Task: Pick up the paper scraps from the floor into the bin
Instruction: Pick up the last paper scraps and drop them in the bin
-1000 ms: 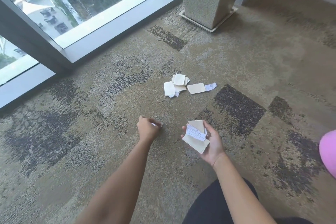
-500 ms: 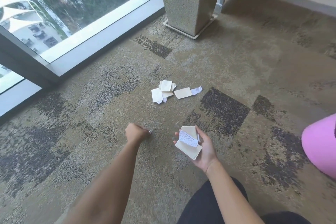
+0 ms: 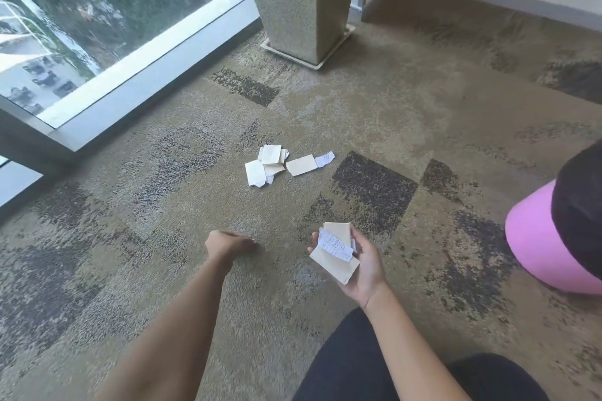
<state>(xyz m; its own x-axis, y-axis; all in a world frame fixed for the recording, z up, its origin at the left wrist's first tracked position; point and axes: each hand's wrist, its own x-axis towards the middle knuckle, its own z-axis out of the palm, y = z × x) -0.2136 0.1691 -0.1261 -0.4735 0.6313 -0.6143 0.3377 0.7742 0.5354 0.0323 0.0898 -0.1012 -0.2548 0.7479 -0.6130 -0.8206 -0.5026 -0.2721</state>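
A pile of cream and white paper scraps point(image 3: 265, 166) lies on the carpet, with a tan card point(image 3: 301, 165) and a small printed slip point(image 3: 325, 159) just to its right. My left hand point(image 3: 228, 244) rests low on the carpet in front of the pile, fingers closed; a white sliver of scrap shows at its fingertips. My right hand point(image 3: 361, 265) is palm up, holding a stack of collected scraps point(image 3: 335, 254) with a printed slip on top. The pink bin point(image 3: 537, 247) with a dark inside stands at the right edge, partly cut off.
A speckled stone column point(image 3: 293, 0) on a base plate stands behind the pile. A floor-level window with a pale frame point(image 3: 130, 88) runs along the left. A wall with a dark skirting point(image 3: 488, 0) closes the back right. My dark-clothed knee point(image 3: 374, 365) is at the bottom.
The view has swung right, bringing more of the pink bin in. My left hand has closed tighter, hiding most of the small scrap. The right hand still holds its stack.
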